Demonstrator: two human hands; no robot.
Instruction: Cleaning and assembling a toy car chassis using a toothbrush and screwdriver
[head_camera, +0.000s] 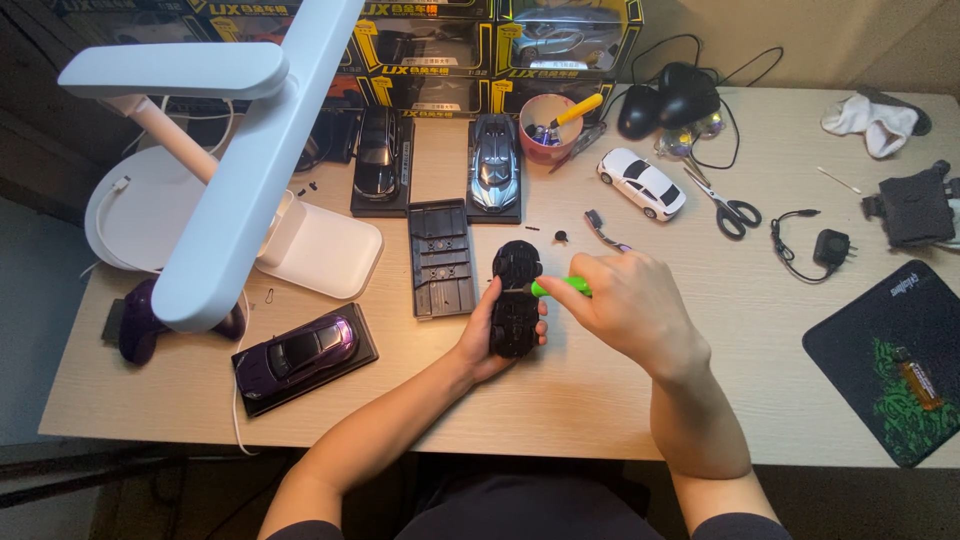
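Observation:
My left hand (482, 338) grips a black toy car (516, 298) turned upside down, its underside facing up, just above the wooden desk (560, 400). My right hand (622, 302) is closed on a screwdriver with a green handle (561, 287), whose tip rests on the car's underside. A black display base (441, 257) lies flat just left of the car.
A white desk lamp (235, 150) reaches over the left side. A purple car on a base (302, 353), two dark cars on bases (496, 165), a white car (642, 183), a pink cup (546, 128), scissors (728, 205), a mouse (684, 95) and a mouse pad (890, 360) lie around.

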